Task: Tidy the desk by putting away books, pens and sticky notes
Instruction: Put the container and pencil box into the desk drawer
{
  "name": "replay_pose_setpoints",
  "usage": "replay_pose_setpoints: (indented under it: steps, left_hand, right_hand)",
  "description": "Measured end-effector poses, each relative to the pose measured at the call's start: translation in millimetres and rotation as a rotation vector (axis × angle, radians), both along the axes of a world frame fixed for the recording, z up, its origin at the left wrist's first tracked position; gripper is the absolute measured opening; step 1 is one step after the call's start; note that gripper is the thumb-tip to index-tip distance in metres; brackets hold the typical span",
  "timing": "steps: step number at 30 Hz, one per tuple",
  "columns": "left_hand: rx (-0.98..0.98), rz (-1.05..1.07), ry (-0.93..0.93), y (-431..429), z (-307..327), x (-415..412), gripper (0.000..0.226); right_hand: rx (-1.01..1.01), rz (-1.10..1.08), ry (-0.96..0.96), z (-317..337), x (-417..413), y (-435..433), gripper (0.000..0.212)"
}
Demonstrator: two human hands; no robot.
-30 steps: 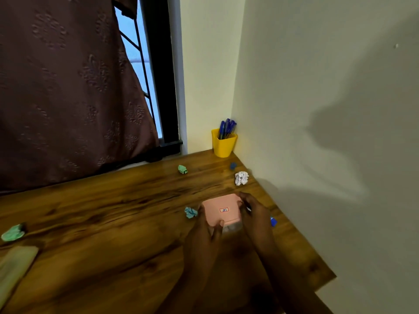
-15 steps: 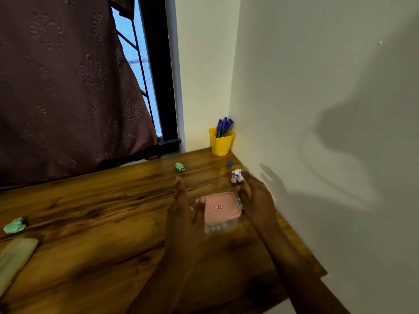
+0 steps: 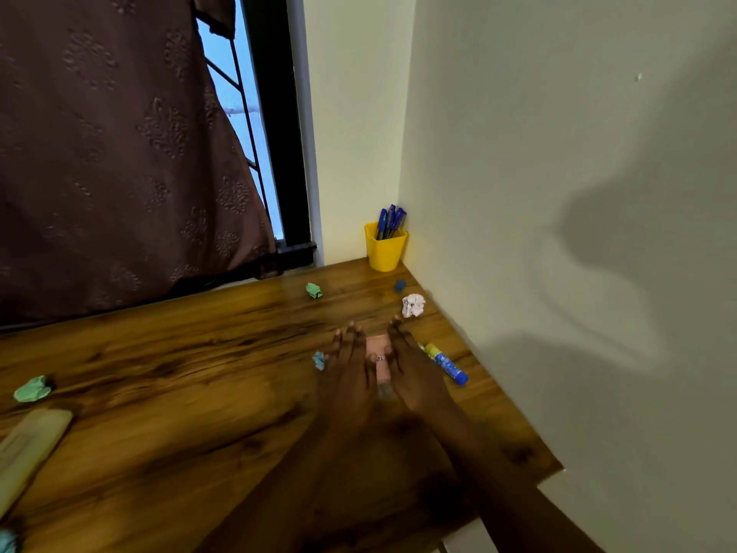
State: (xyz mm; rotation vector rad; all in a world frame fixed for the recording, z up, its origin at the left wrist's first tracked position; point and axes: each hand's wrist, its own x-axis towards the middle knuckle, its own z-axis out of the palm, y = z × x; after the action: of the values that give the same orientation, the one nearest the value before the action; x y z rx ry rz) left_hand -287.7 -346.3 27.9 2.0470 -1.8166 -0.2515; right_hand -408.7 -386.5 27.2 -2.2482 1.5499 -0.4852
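Across the lower half of my feed runs the wooden desk (image 3: 179, 373), set into a corner, with a brown patterned curtain (image 3: 111, 153) hanging at the far left and a pale wall (image 3: 558, 193) on the right. A strip of barred window (image 3: 239, 101) shows beside the curtain.

Both arms reach in from the near edge. The left hand (image 3: 351, 373) and right hand (image 3: 414, 373) lie side by side with fingers stretched straight and gripping nothing. Between them I see a strip of a pink-lidded box (image 3: 379, 353). I cannot tell whether the palms press on it.

A flat beige object (image 3: 28, 445) lies at the near left edge. In the far corner stands a yellow cup (image 3: 385, 249) holding blue pens (image 3: 391, 219), upright against the wall.

Just right of the right hand lies a blue and yellow tube (image 3: 446, 363). A white crumpled paper (image 3: 413, 305) sits beyond the fingertips. A green wad (image 3: 32, 389) lies far to the left, and another green wad (image 3: 314, 290) lies near the window. A teal wad (image 3: 319, 360) is just beside the left hand, and a small blue wad (image 3: 400, 285) is near the cup.
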Motion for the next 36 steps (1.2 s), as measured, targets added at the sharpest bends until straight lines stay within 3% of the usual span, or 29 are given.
replay_pose_setpoints:
  steps: [6,9,11,13,16,18,21,25,30,36]
  left_hand:
    - [0.037,-0.027,-0.006,3.9,-5.4,3.5,0.060]
    - [-0.032,0.017,0.081,26.1,-4.7,10.2,0.068]
    - [-0.044,0.039,0.133,46.3,-9.9,23.1,0.062]
    - [-0.037,0.046,0.348,64.7,-20.8,32.5,0.054]
    - [0.063,0.089,0.981,67.7,-12.3,34.7,0.048]
    - [0.131,0.158,1.164,56.9,2.4,26.1,0.049]
    - [0.094,0.212,1.188,58.9,12.7,27.7,0.056]
    - [-0.047,0.208,1.214,130.1,22.6,81.7,0.055]
    - [-0.294,0.382,1.039,259.1,53.1,224.4,0.046]
    - [-0.388,0.420,0.900,404.9,53.5,425.5,0.038]
  right_hand:
    - [-0.003,0.010,0.067,5.7,-3.8,-1.7,0.051]
    - [-0.168,-0.100,-0.079,8.8,3.1,21.6,0.051]
    - [-0.303,-0.137,-0.185,4.9,14.6,40.0,0.053]
    - [-0.248,-0.224,-0.345,-3.9,17.3,44.5,0.051]
    - [0.220,-0.389,-0.623,-3.1,13.5,19.3,0.048]
    - [0.334,-0.379,-0.669,4.3,13.3,16.9,0.038]
    - [0.287,-0.348,-0.649,22.0,32.9,49.1,0.037]
    - [0.307,-0.246,-0.748,50.7,88.8,121.3,0.044]
    - [0.418,0.029,-0.779,82.8,218.2,235.8,0.048]
    - [0.599,0.184,-0.806,72.7,412.2,359.4,0.049]
